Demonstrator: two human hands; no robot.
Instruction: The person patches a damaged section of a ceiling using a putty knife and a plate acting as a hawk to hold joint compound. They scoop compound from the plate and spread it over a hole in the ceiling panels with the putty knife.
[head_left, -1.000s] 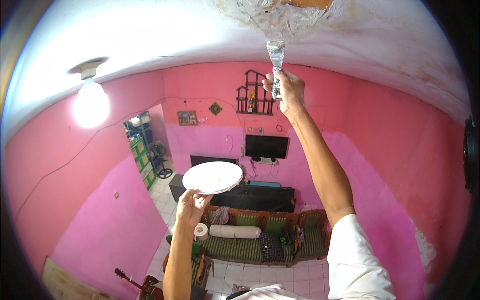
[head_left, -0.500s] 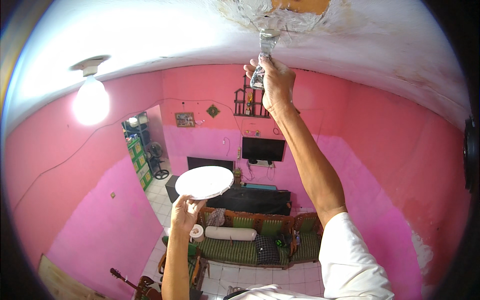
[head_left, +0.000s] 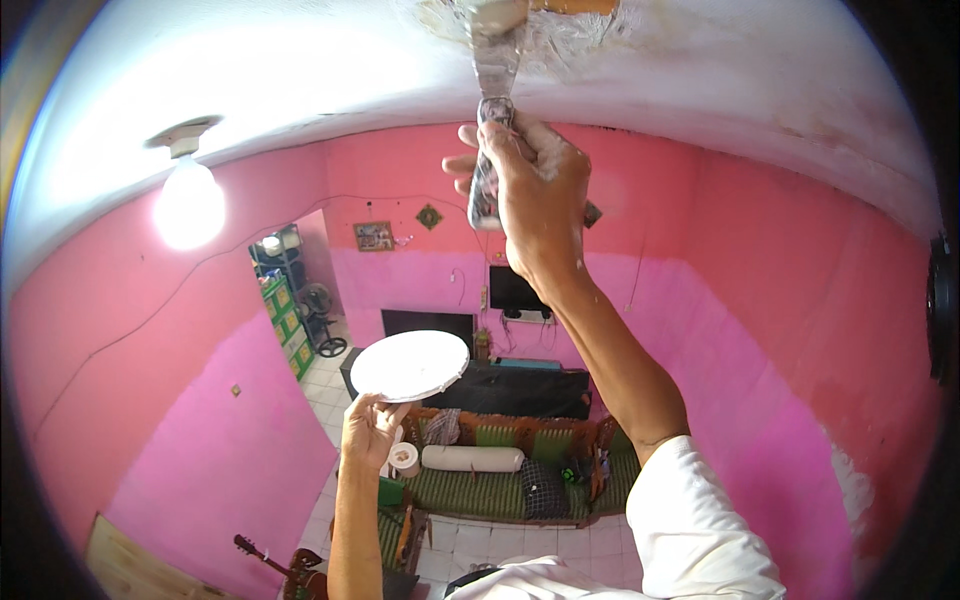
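Head view: how do the right hand's [head_left: 540,185] fingers stand?

The thumb presses on the handle of a putty knife [head_left: 495,106] at the top centre of the frame; the other fingers curl behind it, their tips slightly parted at its left.

And the left hand [head_left: 370,432]?

Its fingers support a white disc [head_left: 410,366], left of centre, at the lower-left rim; some are hidden beneath, so I cannot tell their full spread.

Edges and room?

The blade's far edge nears the top border, before the ceiling [head_left: 330,65]; whether they touch, I cannot tell. Free space separates the disc's rim from the right forearm. The lit bulb [head_left: 190,206], upper left, is well apart from both hands.

Which way does the knife point?

Blade up, handle end down, its long axis nearly upright and leaning slightly right at the top. The disc appears as an oval, its long axis rising a little rightward.

Farther out?

A rough patch [head_left: 572,48] marks the top, right of the blade; a green-striped sofa [head_left: 465,496] fills the lower centre.
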